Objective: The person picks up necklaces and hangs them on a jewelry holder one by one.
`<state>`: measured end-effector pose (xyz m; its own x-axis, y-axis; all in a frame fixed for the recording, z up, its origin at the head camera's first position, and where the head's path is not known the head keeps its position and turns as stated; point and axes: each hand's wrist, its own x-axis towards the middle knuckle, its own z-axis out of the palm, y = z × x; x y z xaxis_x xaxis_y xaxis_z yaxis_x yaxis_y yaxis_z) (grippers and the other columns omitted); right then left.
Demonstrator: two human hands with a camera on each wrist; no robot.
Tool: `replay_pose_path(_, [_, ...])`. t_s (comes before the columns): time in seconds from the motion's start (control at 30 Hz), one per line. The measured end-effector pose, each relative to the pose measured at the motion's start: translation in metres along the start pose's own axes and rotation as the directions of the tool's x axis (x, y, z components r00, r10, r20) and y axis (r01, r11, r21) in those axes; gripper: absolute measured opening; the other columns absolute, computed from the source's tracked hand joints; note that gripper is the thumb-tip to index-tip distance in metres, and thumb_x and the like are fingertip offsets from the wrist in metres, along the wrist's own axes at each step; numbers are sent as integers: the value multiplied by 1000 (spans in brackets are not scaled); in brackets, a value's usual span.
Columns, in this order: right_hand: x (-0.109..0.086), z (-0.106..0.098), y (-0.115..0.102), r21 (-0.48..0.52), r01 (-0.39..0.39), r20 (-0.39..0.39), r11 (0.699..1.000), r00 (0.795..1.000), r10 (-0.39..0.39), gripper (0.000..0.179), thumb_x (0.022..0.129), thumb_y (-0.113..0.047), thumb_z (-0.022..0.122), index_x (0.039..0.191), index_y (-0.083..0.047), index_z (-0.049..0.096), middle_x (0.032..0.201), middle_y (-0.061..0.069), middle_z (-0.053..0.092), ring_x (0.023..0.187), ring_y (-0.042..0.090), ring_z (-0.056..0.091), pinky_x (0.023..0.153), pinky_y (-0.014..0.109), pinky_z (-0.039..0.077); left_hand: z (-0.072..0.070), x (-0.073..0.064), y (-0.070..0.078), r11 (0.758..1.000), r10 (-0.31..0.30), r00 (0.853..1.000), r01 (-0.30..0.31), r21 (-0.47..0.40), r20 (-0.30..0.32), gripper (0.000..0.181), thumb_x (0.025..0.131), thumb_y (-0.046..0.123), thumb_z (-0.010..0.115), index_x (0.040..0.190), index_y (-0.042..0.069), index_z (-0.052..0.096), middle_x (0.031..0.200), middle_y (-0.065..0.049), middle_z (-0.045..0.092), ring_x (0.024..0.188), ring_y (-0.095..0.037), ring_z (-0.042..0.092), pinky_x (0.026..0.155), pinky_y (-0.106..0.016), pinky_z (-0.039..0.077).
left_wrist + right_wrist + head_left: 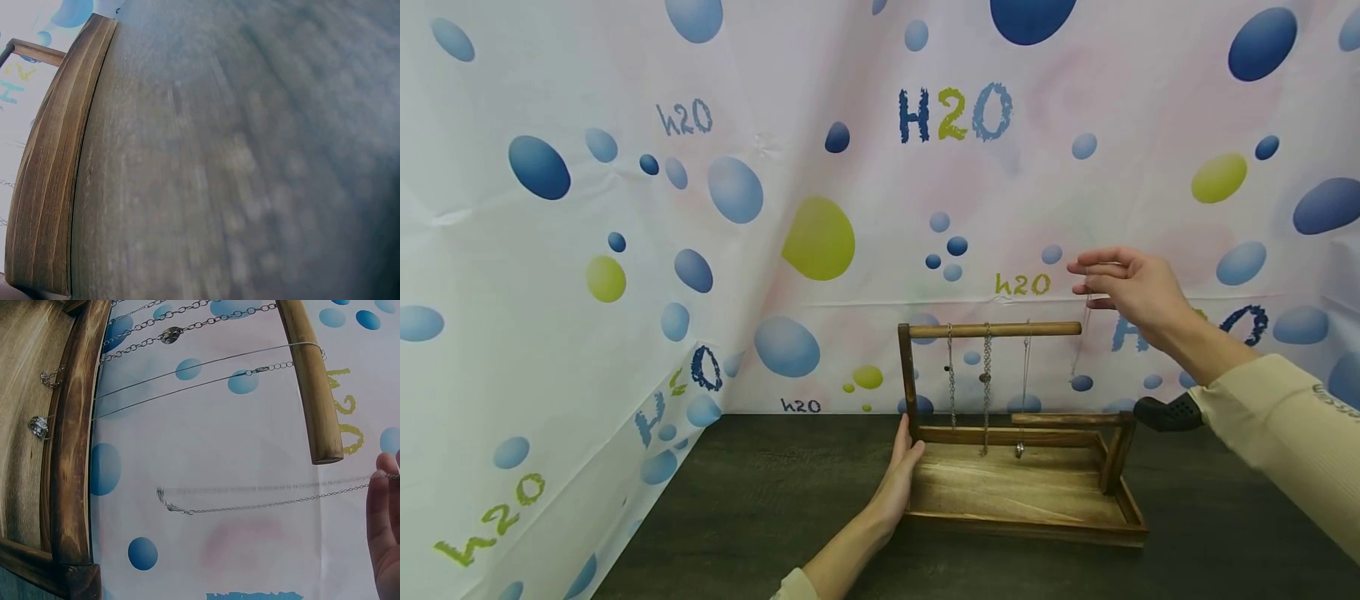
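Note:
My right hand (1138, 287) is raised just beyond the free end of the stand's upper bar, pinching a thin silver chain necklace (281, 503). The necklace hangs in a narrow loop from the fingertips, apart from the bar. At the left end of the wooden jewelry stand (1022, 527), my left hand (891, 492) holds the side, fingers along the outside and thumb at the rim. Other silver chains (987, 383) hang from the upper bar (1000, 330). One fine chain carries a clear stone pendant (39, 427) that dangles over the tray.
A shorter, lower bar (1060, 419) on a right-hand post runs across the tray part. The stand sits on a dark wooden table (760, 500). Behind it hangs a white sheet (880, 192) printed with blue and green drops. A black object (1168, 412) shows beneath the right forearm.

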<state>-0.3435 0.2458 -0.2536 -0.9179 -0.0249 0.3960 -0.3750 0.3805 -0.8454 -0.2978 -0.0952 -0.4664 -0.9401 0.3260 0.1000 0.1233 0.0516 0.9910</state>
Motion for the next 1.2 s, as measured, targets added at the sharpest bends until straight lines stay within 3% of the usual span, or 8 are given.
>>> replay_pose_path(0.27, [1, 0, -1, 33, -37, 14, 999, 999, 36, 40, 102, -2, 58, 140, 2, 48, 114, -18, 68, 94, 3, 69, 77, 24, 57, 0, 0, 1, 1000, 6, 1000, -6, 4, -2, 76, 108, 49, 31, 162, 15, -12, 165, -16, -19, 150, -43, -9, 113, -70, -3])
replay_pose_path(0.43, [0, -1, 1, 114, -76, 79, 991, 995, 67, 43, 100, 1, 59, 141, 2, 45, 112, -22, 67, 95, 5, 69, 78, 26, 58, 0, -1, 0, 1000, -2, 1000, 2, -2, 1, 76, 109, 48, 31, 161, 15, -12, 165, -16, -20, 150, -43, -9, 113, -69, -3])
replay_pose_path(0.7, [1, 0, -2, 166, -111, 165, 980, 983, 84, 54, 97, 5, 61, 146, 1, 40, 120, -19, 65, 101, 8, 68, 80, 28, 58, 0, -3, 2, 1000, -7, 1000, 7, -5, 5, 75, 109, 47, 31, 161, 16, -13, 165, -16, -19, 151, -43, -7, 113, -69, -3])
replay_pose_path(0.8, [1, 1, -3, 193, -131, 209, 972, 974, 89, 55, 97, 6, 60, 147, -1, 40, 130, -13, 63, 103, 10, 69, 81, 29, 58, 0, -3, 2, 1000, -7, 1000, 7, -6, 3, 75, 109, 47, 31, 162, 17, -12, 165, -16, -19, 151, -43, -7, 113, -69, -3])
replay_pose_path(0.97, [-1, 5, 0, 193, -147, 265, 970, 960, 93, 51, 98, 5, 58, 145, -4, 40, 153, 10, 46, 103, 10, 69, 82, 30, 58, 1, -3, 3, 1000, -4, 1000, 4, -12, 5, 74, 109, 46, 31, 161, 16, -12, 165, -16, -19, 150, -43, -9, 113, -69, -3])
replay_pose_path(1.2, [-1, 12, 1, 195, -168, 277, 966, 955, 110, 53, 99, 6, 56, 148, -1, 36, 158, 26, 31, 104, 9, 68, 84, 32, 58, 0, -2, 3, 1000, -7, 1000, 7, -13, 5, 76, 109, 48, 31, 161, 15, -12, 165, -15, -20, 150, -42, -10, 113, -69, -3])
